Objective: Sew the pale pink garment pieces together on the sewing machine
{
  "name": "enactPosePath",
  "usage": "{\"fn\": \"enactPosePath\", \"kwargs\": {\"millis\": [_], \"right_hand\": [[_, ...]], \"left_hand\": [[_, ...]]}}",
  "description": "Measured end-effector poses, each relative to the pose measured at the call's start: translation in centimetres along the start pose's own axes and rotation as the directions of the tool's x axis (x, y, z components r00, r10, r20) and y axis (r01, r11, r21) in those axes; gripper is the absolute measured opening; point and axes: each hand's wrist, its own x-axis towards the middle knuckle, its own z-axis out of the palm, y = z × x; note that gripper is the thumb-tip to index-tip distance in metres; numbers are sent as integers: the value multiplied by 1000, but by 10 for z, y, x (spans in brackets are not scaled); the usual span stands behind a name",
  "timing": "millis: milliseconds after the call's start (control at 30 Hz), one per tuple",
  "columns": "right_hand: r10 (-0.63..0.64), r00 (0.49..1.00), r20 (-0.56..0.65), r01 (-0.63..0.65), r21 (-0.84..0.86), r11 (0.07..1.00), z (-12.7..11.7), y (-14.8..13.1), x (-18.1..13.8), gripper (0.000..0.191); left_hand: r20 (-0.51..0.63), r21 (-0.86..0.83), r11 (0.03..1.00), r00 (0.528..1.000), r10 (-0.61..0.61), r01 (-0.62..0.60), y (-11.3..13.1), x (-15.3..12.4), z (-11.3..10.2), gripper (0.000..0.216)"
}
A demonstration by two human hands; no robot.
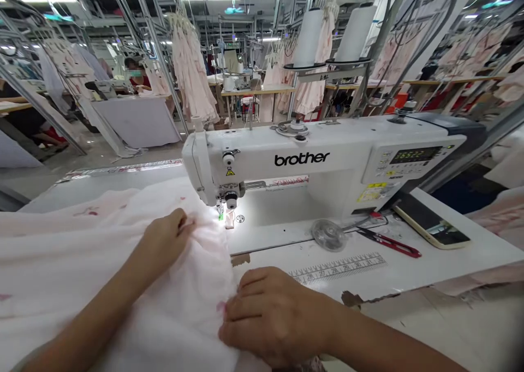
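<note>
Before me, seemingly, seam alignment: left hand [166,241], nearly closed, pinches pale fabric [200,284] beside the presser foot [221,216]; right hand [274,314], curled, grips its edge — feeding onward likely calls for even tension.

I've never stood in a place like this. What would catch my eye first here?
Probably the big white sewing machine marked "brother", stretching from the middle to the right, with a bright glow under its needle end. Next, the pale fabric spread across the lower left, with the left hand and right hand on it. Behind, pinkish garments hang in bunches.
</note>
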Motion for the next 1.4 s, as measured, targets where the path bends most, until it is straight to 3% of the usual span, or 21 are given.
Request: {"fn": "enactPosePath", "kwargs": {"millis": [67,200,333,400,467,533,600,667,767,967,1200,1400], "right_hand": [[-4,986,164,-12,99,995,0,5,3,4],[-41,927,372,-49,228,972,-4,22,21,19],[-146,908,393,-27,402,915,-3,43,34,22],[-133,930,343,-65,510,857,2,52,31,21],[-83,957,277,-98,582,807,7,56,23,18],[-40,973,228,-113,619,777,9,58,16,17],[-32,975,222,-121,642,757,8,58,12,16],[-28,972,231,-133,650,748,7,58,11,13],[-51,970,236,-116,643,757,5,59,12,12],[-73,968,241,-85,583,808,7,59,10,11],[69,986,152,-128,428,894,24,64,6,17],[-45,995,87,17,302,953,27,64,8,10]], "left_hand": [[3,34,999,1000,-30,30,-11,-10,-4,28],[95,125,992,995,-43,31,-25,-25,6,26],[84,246,969,996,-25,4,-22,-27,19,17],[45,304,943,990,131,-138,-18,-25,21,28],[12,369,866,933,360,-339,-16,-22,21,57],[-21,404,761,826,563,-508,-15,-19,22,74],[-28,384,666,713,701,-640,-18,-14,24,74],[32,326,610,653,757,-723,-22,-10,27,67],[106,230,640,673,732,-733,-28,-5,28,64],[120,139,680,694,710,-720,-23,1,26,61],[148,93,700,705,693,-708,-19,28,23,54],[118,98,682,689,715,-724,-15,31,12,52]]}}
